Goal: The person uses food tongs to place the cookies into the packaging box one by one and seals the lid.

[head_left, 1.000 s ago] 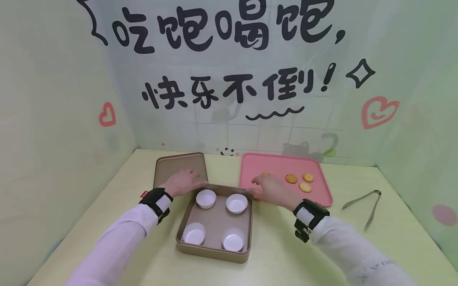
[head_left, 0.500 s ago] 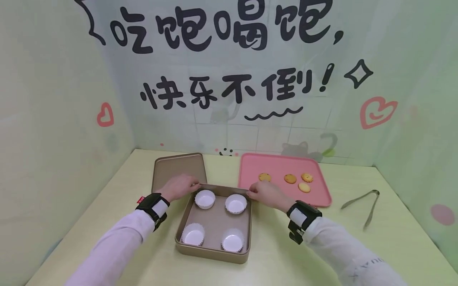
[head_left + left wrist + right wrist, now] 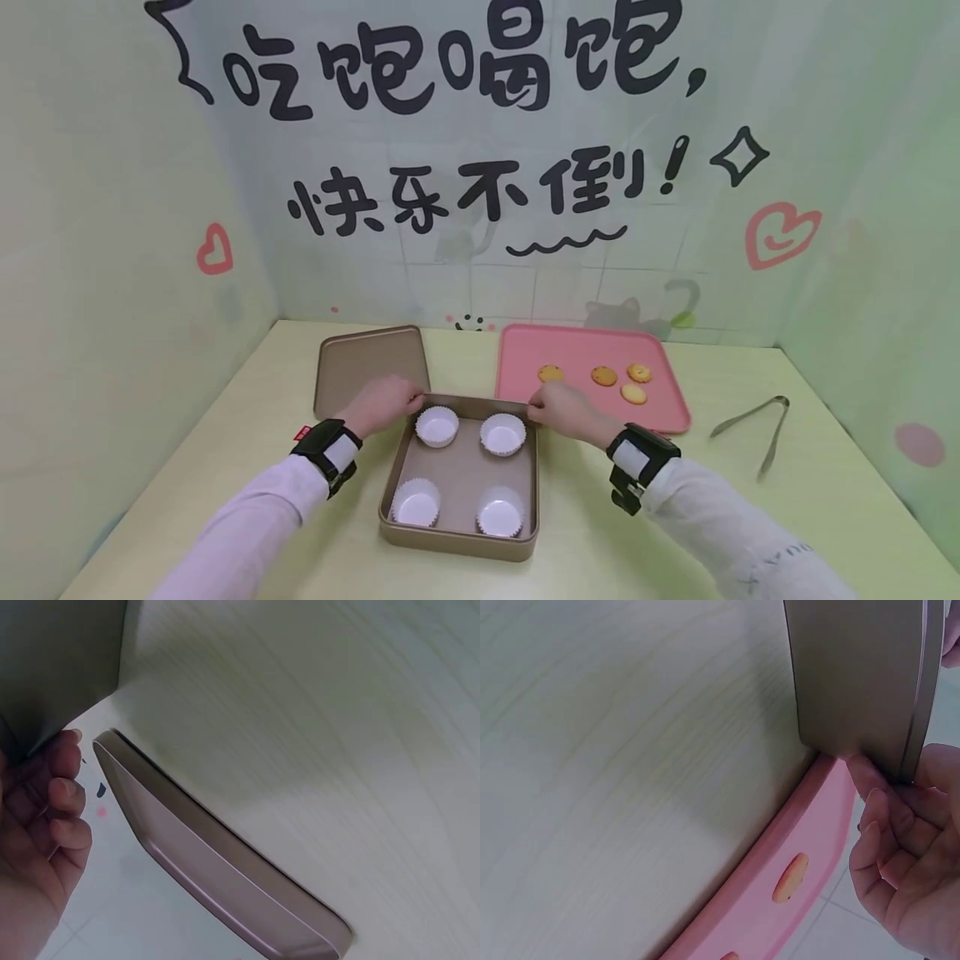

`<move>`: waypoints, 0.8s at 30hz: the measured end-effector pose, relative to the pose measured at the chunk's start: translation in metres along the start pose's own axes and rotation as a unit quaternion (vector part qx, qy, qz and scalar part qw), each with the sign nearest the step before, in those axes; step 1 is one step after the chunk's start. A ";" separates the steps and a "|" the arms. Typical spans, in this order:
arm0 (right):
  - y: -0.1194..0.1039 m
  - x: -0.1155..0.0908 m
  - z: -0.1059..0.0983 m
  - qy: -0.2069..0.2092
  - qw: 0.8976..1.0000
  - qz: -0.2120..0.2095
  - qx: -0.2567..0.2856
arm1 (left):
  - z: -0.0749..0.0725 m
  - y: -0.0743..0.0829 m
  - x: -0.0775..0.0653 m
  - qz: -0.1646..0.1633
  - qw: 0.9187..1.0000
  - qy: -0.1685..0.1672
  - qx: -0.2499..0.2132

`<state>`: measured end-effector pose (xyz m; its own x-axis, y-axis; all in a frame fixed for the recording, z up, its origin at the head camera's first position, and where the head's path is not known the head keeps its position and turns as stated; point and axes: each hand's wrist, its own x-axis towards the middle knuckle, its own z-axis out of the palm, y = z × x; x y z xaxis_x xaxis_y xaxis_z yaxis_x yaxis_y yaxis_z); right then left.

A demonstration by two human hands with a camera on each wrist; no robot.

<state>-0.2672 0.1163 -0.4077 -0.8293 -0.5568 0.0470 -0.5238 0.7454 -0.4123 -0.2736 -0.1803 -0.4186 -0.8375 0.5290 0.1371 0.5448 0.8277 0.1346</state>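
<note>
Black lettering beyond the pan reads “快乐不倒!”.

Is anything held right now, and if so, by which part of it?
Yes, the brown pan, by the far end of its rim: the left grip pinches the far left corner, the right grip the far right.

Left hand and right hand have gone from reaching, fingers loose, to gripping the brown box at its far corners — box since shifted slightly rightward and toward the person, white baking cups riding along.
</note>
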 end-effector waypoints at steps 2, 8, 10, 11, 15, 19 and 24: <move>0.004 -0.003 -0.001 0.000 1.000 -0.003 0.001 | 0.001 0.004 0.002 0.001 1.000 0.001 0.002; 0.015 -0.012 -0.006 0.001 1.000 -0.007 0.006 | 0.007 0.016 0.008 0.019 1.000 0.010 0.002; 0.018 -0.015 -0.008 0.003 1.000 -0.005 0.008 | 0.008 0.020 0.010 0.024 1.000 0.015 -0.002; 0.020 -0.017 -0.009 0.005 1.000 -0.005 0.012 | 0.009 0.022 0.011 0.025 1.000 0.017 -0.003; 0.026 -0.024 -0.012 0.004 1.000 0.007 0.018 | 0.011 0.030 0.015 0.028 0.999 0.021 -0.006; 0.032 -0.030 -0.016 0.000 0.999 0.024 0.024 | 0.014 0.038 0.021 0.027 0.999 0.018 -0.011; 0.041 -0.038 -0.020 0.005 0.999 0.030 0.028 | 0.017 0.048 0.029 0.024 0.999 0.016 -0.025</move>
<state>-0.2609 0.1754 -0.4079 -0.8611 -0.5075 0.0301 -0.4614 0.7553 -0.4654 -0.2721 -0.1222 -0.4252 -0.8092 0.5609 0.1751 0.5862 0.7910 0.1750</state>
